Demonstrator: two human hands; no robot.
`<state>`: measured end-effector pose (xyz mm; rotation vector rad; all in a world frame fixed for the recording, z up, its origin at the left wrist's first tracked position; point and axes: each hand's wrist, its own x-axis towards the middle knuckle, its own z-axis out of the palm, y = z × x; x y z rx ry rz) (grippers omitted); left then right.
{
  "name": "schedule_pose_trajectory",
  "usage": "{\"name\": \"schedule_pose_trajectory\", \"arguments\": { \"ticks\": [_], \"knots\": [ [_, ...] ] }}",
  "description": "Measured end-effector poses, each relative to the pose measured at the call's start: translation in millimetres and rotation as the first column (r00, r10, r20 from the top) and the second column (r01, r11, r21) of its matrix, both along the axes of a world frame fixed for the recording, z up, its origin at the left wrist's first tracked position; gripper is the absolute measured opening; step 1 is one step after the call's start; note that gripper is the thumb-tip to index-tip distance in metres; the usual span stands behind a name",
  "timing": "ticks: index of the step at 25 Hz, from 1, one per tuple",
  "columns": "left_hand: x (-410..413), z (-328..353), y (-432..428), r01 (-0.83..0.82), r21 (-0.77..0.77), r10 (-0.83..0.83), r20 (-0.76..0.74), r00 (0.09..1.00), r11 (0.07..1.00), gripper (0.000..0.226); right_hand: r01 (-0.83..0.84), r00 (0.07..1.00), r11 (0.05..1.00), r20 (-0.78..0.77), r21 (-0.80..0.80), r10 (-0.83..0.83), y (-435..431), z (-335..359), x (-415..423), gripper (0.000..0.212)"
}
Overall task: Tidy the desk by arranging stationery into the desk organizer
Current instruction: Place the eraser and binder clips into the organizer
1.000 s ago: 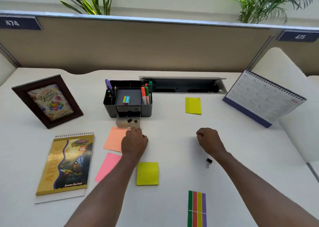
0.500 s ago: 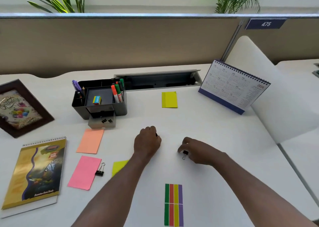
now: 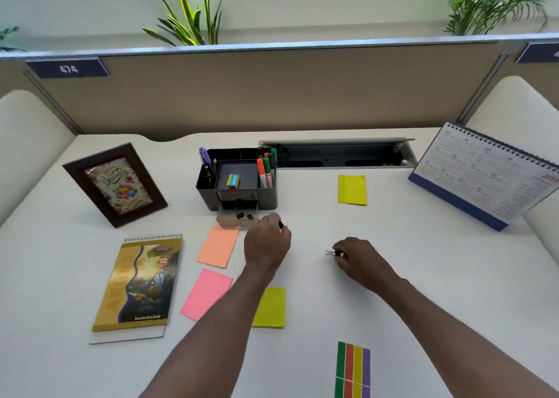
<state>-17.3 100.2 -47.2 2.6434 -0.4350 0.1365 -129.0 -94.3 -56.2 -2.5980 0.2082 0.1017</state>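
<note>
The black desk organizer (image 3: 208, 189) stands mid-desk with markers (image 3: 266, 170), purple pens (image 3: 205, 157) and an eraser (image 3: 233, 181) in it. Its clear drawer (image 3: 223, 221) is pulled out and holds two small black binder clips (image 3: 243, 215). My left hand (image 3: 266, 242) hovers just right of the drawer, fingers closed on a small black clip (image 3: 281, 224). Further right, my right hand (image 3: 358, 257) pinches another binder clip (image 3: 330, 252) just above the desk. Sticky pads lie around: orange (image 3: 218, 246), pink (image 3: 205, 293), lime (image 3: 271, 307) and yellow (image 3: 351, 189).
A spiral notebook (image 3: 139, 279) and a photo frame (image 3: 115, 184) are on the left. A desk calendar (image 3: 484, 173) stands at the right. An open cable tray (image 3: 338, 154) runs behind the organizer. Coloured page flags (image 3: 352, 370) lie near the front edge.
My right hand picked a binder clip off the desk and now holds it. My left hand swung right, then back up to the open drawer. The view panned right and back.
</note>
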Motion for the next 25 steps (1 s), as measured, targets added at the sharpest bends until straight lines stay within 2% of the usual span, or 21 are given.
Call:
{"name": "schedule_pose_trajectory", "arguments": {
  "ticks": [2,4,9,13,17,19,21,23,25],
  "knots": [
    [23.8,3.6,22.9,-0.081,-0.004,0.082,0.048,0.996,0.997,0.014,0.038,0.998,0.997,0.050,0.063,-0.041,21.6,6.0,18.8,0.022],
    [44.1,8.2,39.4,-0.124,0.000,0.124,0.049,0.991,0.992,0.016,0.023,0.995,0.998,0.098,0.055,-0.028,39.5,11.9,37.4,0.013],
    [74.5,6.7,61.8,-0.063,0.088,0.058,0.051,0.997,0.994,0.023,-0.051,0.980,0.998,0.192,0.020,0.046,78.5,27.1,87.4,0.008],
    [78.5,-2.3,76.5,-0.042,-0.022,0.044,0.109,0.993,0.999,0.019,-0.106,0.955,0.993,0.271,-0.053,0.117,115.5,36.7,130.5,0.011],
    [62.1,-5.5,101.2,-0.001,-0.109,0.018,0.147,0.989,0.994,0.019,-0.138,0.959,0.977,0.226,-0.165,0.174,146.9,31.4,159.1,0.019],
    [48.8,-2.7,113.3,0.085,-0.049,-0.085,-0.012,0.996,0.995,0.013,-0.133,0.954,0.976,0.243,-0.173,0.174,156.5,26.3,159.2,0.021],
    [36.3,0.3,122.9,0.215,0.103,-0.185,-0.242,0.952,0.971,0.024,-0.118,0.948,0.981,0.278,-0.153,0.157,161.6,20.9,152.3,0.021],
    [27.8,3.6,128.7,0.326,0.283,-0.189,-0.420,0.888,0.902,0.041,-0.101,0.945,0.984,0.296,-0.146,0.140,163.3,17.2,142.4,0.019],
    [21.3,8.0,128.9,0.390,0.395,-0.134,-0.540,0.831,0.832,0.056,-0.073,0.943,0.988,0.312,-0.135,0.112,162.9,14.4,133.3,0.016]
  ]
}}
